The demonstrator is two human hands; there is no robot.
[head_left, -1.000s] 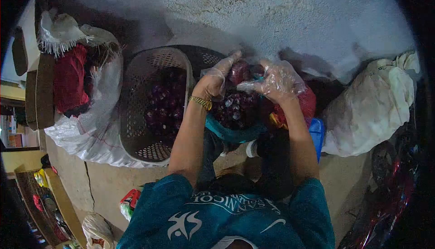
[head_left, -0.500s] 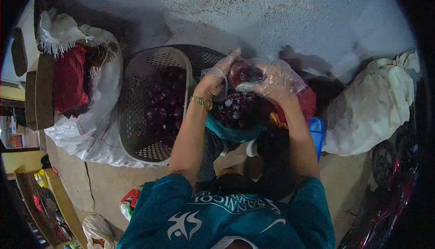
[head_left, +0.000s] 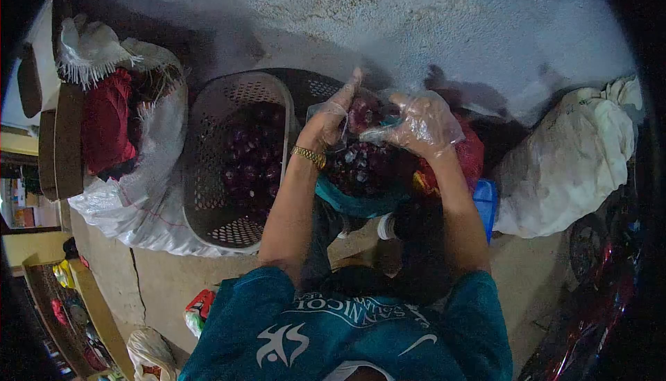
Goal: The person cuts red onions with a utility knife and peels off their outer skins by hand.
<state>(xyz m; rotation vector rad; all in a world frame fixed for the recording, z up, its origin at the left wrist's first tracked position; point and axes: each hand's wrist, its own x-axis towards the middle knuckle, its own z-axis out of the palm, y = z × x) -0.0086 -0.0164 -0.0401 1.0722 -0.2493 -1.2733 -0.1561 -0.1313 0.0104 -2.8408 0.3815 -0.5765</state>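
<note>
A red onion [head_left: 361,114] is between my two hands, above a teal basin [head_left: 364,206] of dark purple-red onions [head_left: 357,166] with pale spots. My right hand [head_left: 420,123], covered in thin clear plastic that looks like a loose glove, curls its thumb and fingers about the onion's right side. Close to its left side is my left hand [head_left: 325,124], fingers stretched upward and clear plastic around part of it. A gold watch or bracelet [head_left: 309,157] circles the left wrist. Whether the left palm touches the onion is hard to tell.
To the left stands a grey perforated basket [head_left: 201,193] with more red onions, beside a white woven sack [head_left: 156,187] holding red mesh. A red mesh bag [head_left: 470,152], a blue container [head_left: 485,204] and a full whitish sack [head_left: 569,166] are on the right. A rough wall [head_left: 430,20] rises ahead.
The onion has shifted slightly left and turned between the hands. My left fingers are straighter and closer together, and the right hand has shifted slightly.
</note>
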